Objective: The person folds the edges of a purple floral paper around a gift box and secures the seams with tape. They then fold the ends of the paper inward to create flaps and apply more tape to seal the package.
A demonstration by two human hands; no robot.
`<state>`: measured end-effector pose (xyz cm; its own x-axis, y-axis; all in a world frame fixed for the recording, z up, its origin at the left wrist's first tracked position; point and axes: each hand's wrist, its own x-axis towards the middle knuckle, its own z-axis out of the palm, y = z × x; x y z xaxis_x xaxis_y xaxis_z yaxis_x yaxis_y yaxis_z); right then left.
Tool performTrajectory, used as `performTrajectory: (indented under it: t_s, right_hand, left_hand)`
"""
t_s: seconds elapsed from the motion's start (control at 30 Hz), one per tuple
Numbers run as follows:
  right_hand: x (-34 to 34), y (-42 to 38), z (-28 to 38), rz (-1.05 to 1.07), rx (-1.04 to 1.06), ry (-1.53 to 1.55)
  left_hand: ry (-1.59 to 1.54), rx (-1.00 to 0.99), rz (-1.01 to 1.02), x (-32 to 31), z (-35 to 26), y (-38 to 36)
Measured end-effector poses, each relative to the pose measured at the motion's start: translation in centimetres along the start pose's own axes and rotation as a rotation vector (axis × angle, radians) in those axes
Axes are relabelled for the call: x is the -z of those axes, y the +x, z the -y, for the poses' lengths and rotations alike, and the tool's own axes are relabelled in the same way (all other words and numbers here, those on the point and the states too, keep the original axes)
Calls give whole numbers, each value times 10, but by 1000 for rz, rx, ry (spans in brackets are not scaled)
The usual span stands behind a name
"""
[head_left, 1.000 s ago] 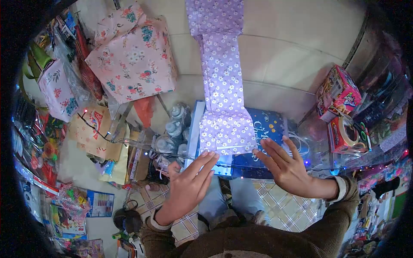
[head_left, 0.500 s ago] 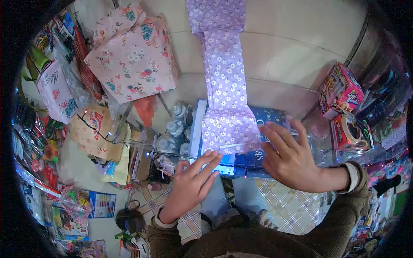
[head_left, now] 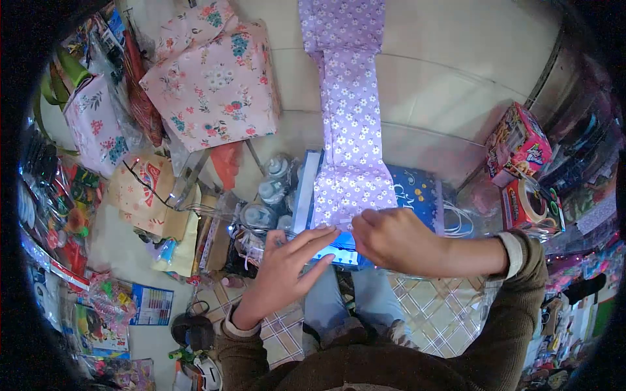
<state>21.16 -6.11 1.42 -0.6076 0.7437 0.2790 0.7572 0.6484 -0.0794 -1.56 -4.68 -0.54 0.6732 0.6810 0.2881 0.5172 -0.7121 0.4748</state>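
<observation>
A long folded strip of purple daisy-print wrapping paper runs from the top of the view down to my hands. Its near end lies over blue gift bags on the glass top. My left hand is open, its fingers spread and their tips at the strip's near edge. Right beside those tips, my right hand is closed, fingers curled in at the same edge. What it pinches is hidden, and I cannot tell whether it is the paper.
A large pink floral package stands at the upper left, near a brown paper bag. Wrapped bottles sit left of the strip. On the right are a pink box and a tape roll. A dark wire crosses the left side.
My right hand has moved left and inward from the strip's right side to its near edge, its fingers curling closed. The left hand stays near the edge. The view has shifted slightly.
</observation>
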Motion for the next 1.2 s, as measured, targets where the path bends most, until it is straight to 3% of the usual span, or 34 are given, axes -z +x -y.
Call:
performTrajectory:
  t_s: [0.1, 0.3, 0.4, 0.5, 0.7, 0.8, 0.9, 1.03, 1.13, 1.2]
  right_hand:
    - [2, 10, -11, 39, -79, 145]
    - [26, 28, -28, 262, 63, 155]
    - [31, 61, -30, 177, 191, -271]
    - [22, 80, -49, 218, 366, -344]
    - [31, 124, -36, 567, 171, -707]
    - [24, 140, -25, 591, -34, -1027]
    - [23, 127, -26, 473, -8, -1027]
    - [28, 97, -48, 42, 173, -942]
    - [48, 82, -44, -187, 272, -896]
    - [55, 76, -45, -266, 306, -935]
  left_hand:
    - [-152, 32, -52, 0, 7, 0]
    - [142, -95, -163, -15, 2, -2]
    - [272, -78, -244, -29, -4, -4]
    - [258, -83, -302, -35, -3, -3]
    - [203, -61, -385, -48, 3, -3]
    - [153, -52, -381, -48, 1, -4]
    - [46, -51, -472, -49, 2, -12]
    - [-233, -2, -772, -73, 10, -20]
    - [-309, -123, -853, -92, 14, -21]
    - [-244, -183, -762, -99, 12, -17]
